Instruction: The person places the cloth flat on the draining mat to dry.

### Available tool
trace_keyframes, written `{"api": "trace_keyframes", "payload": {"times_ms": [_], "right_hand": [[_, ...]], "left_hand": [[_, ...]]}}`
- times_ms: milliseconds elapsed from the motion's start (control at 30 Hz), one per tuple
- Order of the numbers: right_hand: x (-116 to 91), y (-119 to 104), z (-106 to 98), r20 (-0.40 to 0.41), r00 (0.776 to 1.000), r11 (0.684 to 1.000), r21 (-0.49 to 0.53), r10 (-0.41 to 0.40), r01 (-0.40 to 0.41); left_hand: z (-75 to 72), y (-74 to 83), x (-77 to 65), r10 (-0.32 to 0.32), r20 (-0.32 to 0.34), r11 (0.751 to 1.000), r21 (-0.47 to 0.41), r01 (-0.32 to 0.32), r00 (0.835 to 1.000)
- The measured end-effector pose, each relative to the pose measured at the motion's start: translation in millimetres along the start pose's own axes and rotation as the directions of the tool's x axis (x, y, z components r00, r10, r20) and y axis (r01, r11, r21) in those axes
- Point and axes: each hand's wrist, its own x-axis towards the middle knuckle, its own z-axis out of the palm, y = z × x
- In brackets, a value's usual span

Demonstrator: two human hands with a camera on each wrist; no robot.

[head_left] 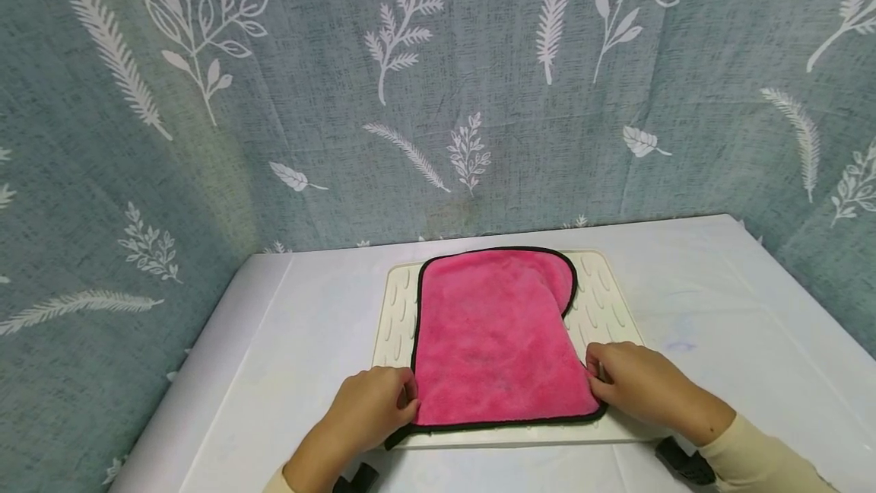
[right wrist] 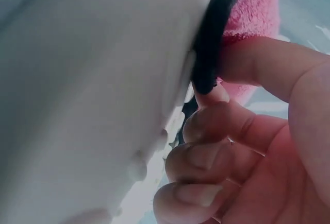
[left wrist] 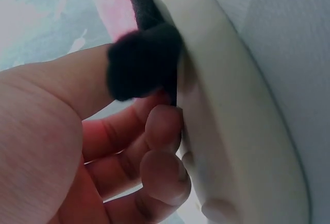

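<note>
A pink plush cloth (head_left: 493, 333) with a black border lies over a cream ridged mat (head_left: 595, 280). Its far right corner is rounded and partly folded. At the near left corner my left hand (head_left: 372, 402) pinches the cloth's edge; in the left wrist view the black border (left wrist: 144, 62) sits between thumb and fingers, just above the mat's rim (left wrist: 232, 105). My right hand (head_left: 639, 386) pinches the near right corner. The right wrist view shows the border (right wrist: 209, 44) held between thumb and forefinger, the other fingers curled beside the mat.
The mat rests on a table with a white cover (head_left: 287, 348). Blue-grey fabric with white leaf prints (head_left: 328, 135) hangs behind and at both sides. Dark straps (head_left: 684, 461) show near both wrists.
</note>
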Motion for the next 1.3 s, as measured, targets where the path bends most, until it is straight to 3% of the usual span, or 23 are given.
{"api": "trace_keyframes", "payload": {"times_ms": [267, 700, 1133, 1300], "right_hand": [[-2.8, -1.5, -11.3, -0.014, 0.999, 0.999, -0.014, 0.041, -0.041], [-11.8, -0.9, -23.8, 0.078, 0.993, 0.996, -0.029, 0.09, -0.088], [-13.6, 4.9, -16.0, 0.149, 0.989, 1.0, 0.013, -0.014, 0.013], [-15.3, 5.3, -15.1, 0.175, 0.985, 1.0, 0.018, 0.003, -0.006]], "left_hand": [[0.2, 0.4, -0.2, 0.001, -0.003, 1.0, -0.001, -0.001, 1.0], [-0.1, 1.6, -0.2, -0.013, -0.006, 1.0, -0.006, 0.013, 1.0], [-3.4, 3.4, -1.6, -0.017, 0.013, 1.0, -0.003, 0.017, 1.0], [-7.9, 6.0, -4.2, -0.02, 0.061, 1.0, -0.016, 0.021, 0.998]]}}
